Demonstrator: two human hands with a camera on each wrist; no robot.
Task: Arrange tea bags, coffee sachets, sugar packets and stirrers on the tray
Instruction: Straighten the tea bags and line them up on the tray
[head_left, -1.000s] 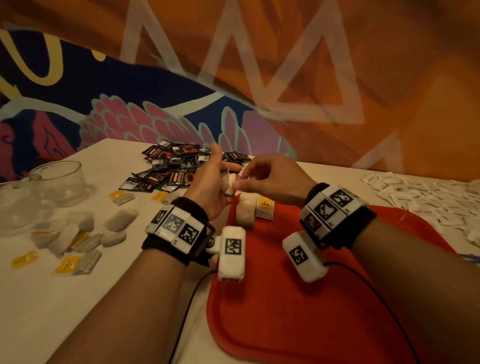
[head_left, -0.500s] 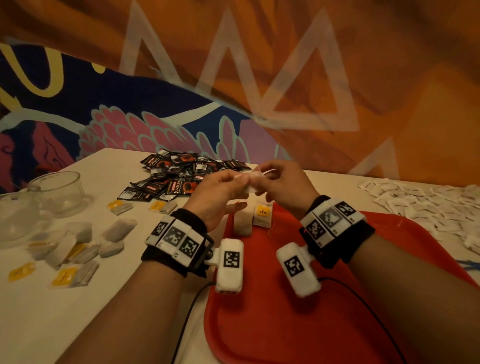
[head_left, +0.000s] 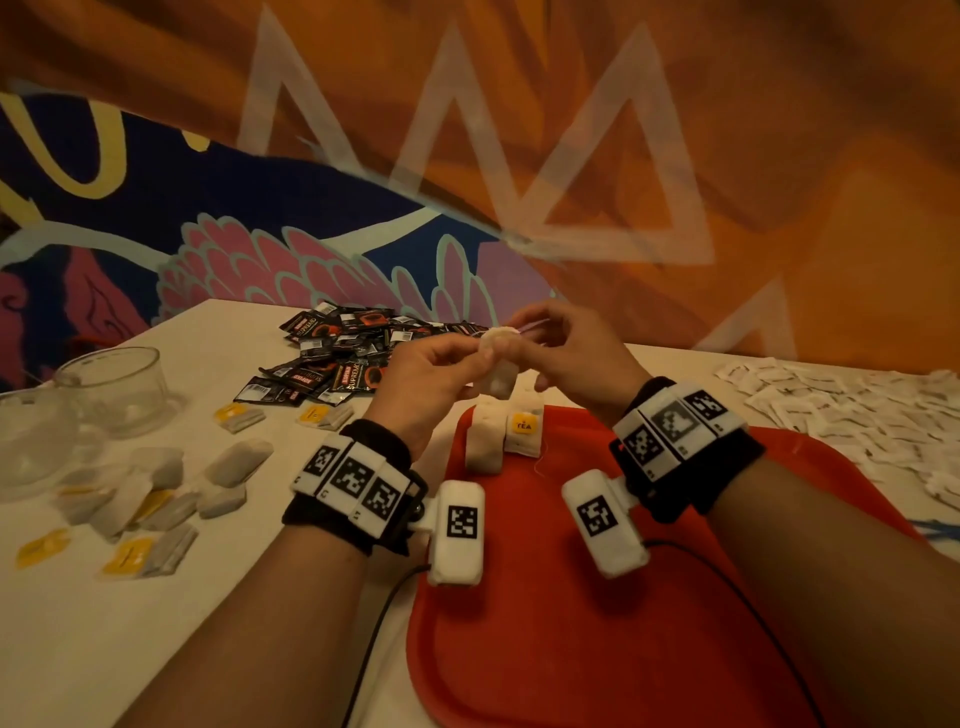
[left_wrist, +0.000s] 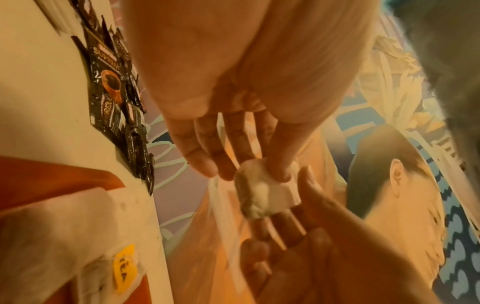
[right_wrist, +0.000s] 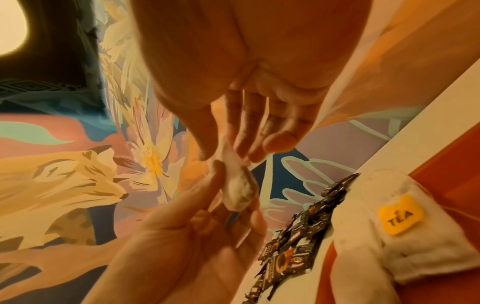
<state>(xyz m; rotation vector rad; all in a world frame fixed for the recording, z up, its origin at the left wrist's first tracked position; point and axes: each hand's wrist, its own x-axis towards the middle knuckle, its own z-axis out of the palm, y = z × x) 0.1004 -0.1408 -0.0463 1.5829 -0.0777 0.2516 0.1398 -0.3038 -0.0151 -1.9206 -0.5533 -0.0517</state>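
Both hands hold one white tea bag in the air above the far-left corner of the red tray. My left hand pinches its side with thumb and fingers. My right hand pinches its top end. The left wrist view shows the tea bag under my left fingertips. In the right wrist view it hangs from my right fingertips. Two tea bags lie at the tray's far-left corner, one with a yellow TEA tag.
Black coffee sachets are piled at the back of the white table. Loose tea bags lie on the left by two glass bowls. White sugar packets spread over the right. A black cable runs beside the tray.
Both hands have risen from just above the tray's corner, carrying the tea bag up and a little away from me. The two tea bags on the tray have stayed put.
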